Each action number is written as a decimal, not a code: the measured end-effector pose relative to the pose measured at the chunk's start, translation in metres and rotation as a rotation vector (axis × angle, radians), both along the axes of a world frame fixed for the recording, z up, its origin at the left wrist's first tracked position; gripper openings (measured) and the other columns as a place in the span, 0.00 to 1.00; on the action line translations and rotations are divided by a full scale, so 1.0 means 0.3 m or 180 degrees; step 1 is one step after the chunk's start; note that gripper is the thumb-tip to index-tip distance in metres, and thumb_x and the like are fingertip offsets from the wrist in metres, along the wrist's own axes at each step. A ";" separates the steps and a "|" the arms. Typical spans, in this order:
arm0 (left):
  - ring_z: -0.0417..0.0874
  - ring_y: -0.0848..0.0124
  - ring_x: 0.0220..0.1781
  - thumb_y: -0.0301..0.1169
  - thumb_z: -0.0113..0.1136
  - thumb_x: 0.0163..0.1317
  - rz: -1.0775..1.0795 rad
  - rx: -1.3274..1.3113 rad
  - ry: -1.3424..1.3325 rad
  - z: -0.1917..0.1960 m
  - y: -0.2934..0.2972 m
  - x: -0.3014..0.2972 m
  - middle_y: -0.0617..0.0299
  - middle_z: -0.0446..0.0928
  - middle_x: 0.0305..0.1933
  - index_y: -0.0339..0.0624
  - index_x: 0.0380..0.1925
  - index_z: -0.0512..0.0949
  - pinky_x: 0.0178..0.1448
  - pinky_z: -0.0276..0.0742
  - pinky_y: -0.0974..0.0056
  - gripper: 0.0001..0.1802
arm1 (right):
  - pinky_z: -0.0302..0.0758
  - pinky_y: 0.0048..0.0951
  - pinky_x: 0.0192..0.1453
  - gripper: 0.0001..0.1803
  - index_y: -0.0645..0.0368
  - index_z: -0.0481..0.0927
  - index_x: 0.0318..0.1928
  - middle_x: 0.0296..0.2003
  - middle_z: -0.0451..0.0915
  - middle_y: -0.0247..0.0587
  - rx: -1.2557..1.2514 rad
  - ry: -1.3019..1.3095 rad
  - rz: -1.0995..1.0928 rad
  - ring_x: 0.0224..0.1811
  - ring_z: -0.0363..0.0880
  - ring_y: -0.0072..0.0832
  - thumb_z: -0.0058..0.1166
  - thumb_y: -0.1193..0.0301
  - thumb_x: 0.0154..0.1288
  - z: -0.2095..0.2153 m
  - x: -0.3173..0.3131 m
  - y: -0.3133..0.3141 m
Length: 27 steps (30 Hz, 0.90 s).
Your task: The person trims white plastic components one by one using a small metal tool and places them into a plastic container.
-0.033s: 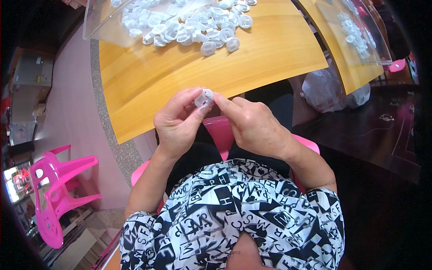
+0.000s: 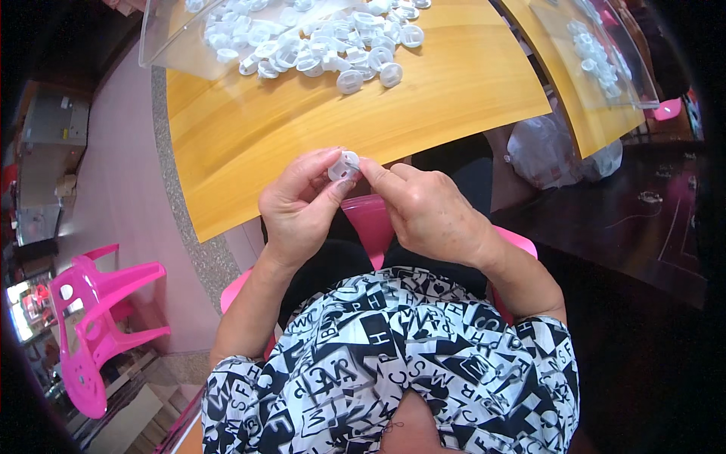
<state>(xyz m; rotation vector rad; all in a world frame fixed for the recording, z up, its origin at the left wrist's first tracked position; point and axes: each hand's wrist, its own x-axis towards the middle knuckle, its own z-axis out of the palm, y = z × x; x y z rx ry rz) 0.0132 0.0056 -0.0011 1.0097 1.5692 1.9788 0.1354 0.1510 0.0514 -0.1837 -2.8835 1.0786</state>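
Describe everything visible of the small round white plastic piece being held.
The small round white plastic-looking piece shows dark openings in its face, turned toward the camera. The bare left hand pinches it between thumb and fingers, near the yellow wooden table; the right hand has a fingertip at its right side.

You wear a loose top [image 2: 378, 348] in black and white with touches of grey, spread around 6 o'clock. Its print is a jumble of capital letters, set at all angles on tilted blocks and sharp triangles, with a small heart shape or two among them. Your neckline [image 2: 413, 399] opens in a narrow point at 6 o'clock. The short sleeves, the left one [image 2: 233, 393] at 7 o'clock and the right one [image 2: 550, 352] at 4 o'clock, carry the same pattern and end near your elbows. Below them your forearms are bare. Your trousers [image 2: 470, 178] look plain and very dark, seen at 2 o'clock.
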 end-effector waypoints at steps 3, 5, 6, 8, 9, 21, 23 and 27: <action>0.82 0.66 0.48 0.11 0.60 0.56 -0.0096 -0.0063 0.0017 -0.004 -0.004 -0.001 0.51 0.78 0.48 0.31 0.49 0.76 0.52 0.81 0.66 0.19 | 0.77 0.43 0.38 0.25 0.69 0.70 0.56 0.34 0.78 0.58 0.0014 0.0011 0.0190 0.35 0.80 0.51 0.48 0.84 0.54 -0.006 0.003 0.024; 0.82 0.66 0.48 0.11 0.60 0.56 -0.0157 -0.0045 -0.0096 -0.006 -0.002 0.002 0.50 0.78 0.48 0.30 0.49 0.75 0.52 0.81 0.66 0.19 | 0.77 0.44 0.38 0.24 0.68 0.70 0.55 0.33 0.78 0.58 -0.0036 -0.0105 0.0222 0.35 0.79 0.52 0.48 0.84 0.55 -0.005 0.001 0.038; 0.82 0.65 0.48 0.11 0.59 0.56 -0.0212 -0.0021 -0.0212 -0.007 0.001 0.002 0.50 0.78 0.48 0.30 0.50 0.75 0.51 0.82 0.65 0.19 | 0.77 0.44 0.38 0.22 0.68 0.70 0.54 0.33 0.78 0.58 -0.0078 -0.0224 0.0260 0.36 0.79 0.52 0.47 0.84 0.55 -0.004 0.002 0.044; 0.82 0.64 0.48 0.12 0.59 0.57 -0.0213 0.0002 -0.0583 -0.005 0.001 0.006 0.49 0.78 0.47 0.30 0.51 0.74 0.51 0.82 0.65 0.20 | 0.77 0.44 0.39 0.21 0.67 0.71 0.53 0.33 0.78 0.59 -0.0201 -0.0153 0.0192 0.36 0.79 0.53 0.47 0.84 0.56 -0.003 0.000 0.045; 0.82 0.64 0.48 0.12 0.59 0.58 -0.0198 0.0032 -0.0965 -0.006 0.002 0.008 0.48 0.78 0.47 0.30 0.52 0.73 0.51 0.82 0.64 0.20 | 0.77 0.45 0.39 0.20 0.67 0.71 0.52 0.33 0.78 0.59 -0.0313 -0.0093 0.0139 0.36 0.79 0.54 0.47 0.83 0.57 -0.003 0.000 0.043; 0.84 0.62 0.46 0.16 0.61 0.58 -0.0130 -0.0099 -0.1119 -0.001 0.008 -0.011 0.48 0.80 0.46 0.31 0.53 0.72 0.49 0.82 0.64 0.21 | 0.77 0.46 0.36 0.19 0.65 0.71 0.51 0.31 0.78 0.58 -0.0197 -0.0086 -0.0097 0.33 0.79 0.54 0.46 0.82 0.58 -0.005 0.006 0.023; 0.84 0.63 0.46 0.16 0.61 0.58 -0.0110 -0.0138 -0.1046 -0.002 0.007 -0.009 0.49 0.80 0.46 0.30 0.53 0.72 0.49 0.82 0.64 0.21 | 0.77 0.45 0.35 0.19 0.65 0.71 0.52 0.31 0.78 0.58 -0.0126 -0.0108 -0.0099 0.32 0.79 0.53 0.47 0.82 0.57 -0.002 0.007 0.023; 0.84 0.63 0.46 0.16 0.61 0.58 -0.0059 -0.0179 -0.0862 0.001 0.012 0.000 0.49 0.80 0.46 0.30 0.53 0.72 0.50 0.82 0.64 0.21 | 0.80 0.43 0.32 0.14 0.66 0.71 0.44 0.26 0.79 0.57 0.0246 0.0040 -0.0125 0.29 0.82 0.50 0.51 0.78 0.55 -0.009 0.009 0.016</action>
